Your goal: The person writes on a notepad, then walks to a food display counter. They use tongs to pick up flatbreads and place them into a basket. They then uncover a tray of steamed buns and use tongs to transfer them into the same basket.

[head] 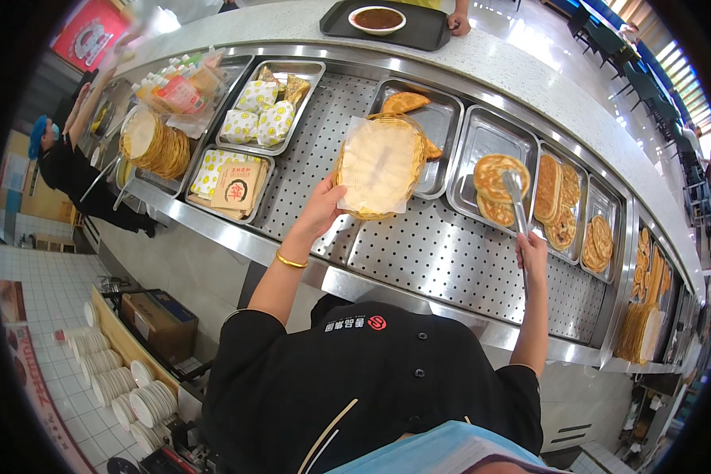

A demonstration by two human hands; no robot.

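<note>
My left hand (pixel 321 205) grips the near edge of a round woven basket (pixel 418 133), which is lined with a sheet of translucent paper (pixel 379 169). Nothing lies on the paper. In my right hand (pixel 532 252) is a pair of metal tongs (pixel 518 204), its head resting against a round browned flatbread (pixel 490 178). Another flatbread (pixel 497 211) lies partly beneath that one in a steel tray (pixel 471 139). Behind the basket, a second steel tray (pixel 444 118) contains folded pastries (pixel 404 102), one of them partly hidden by the basket.
More breads (pixel 548 189) fill trays to the right. Wrapped food (pixel 275 121), paper bags (pixel 237 186) and stacked baskets (pixel 160 148) stand left. Across the counter (pixel 260 26), a person's hand (pixel 459 23) holds a black tray (pixel 338 26) bearing a bowl (pixel 377 19). A co-worker (pixel 65 160) stands far left.
</note>
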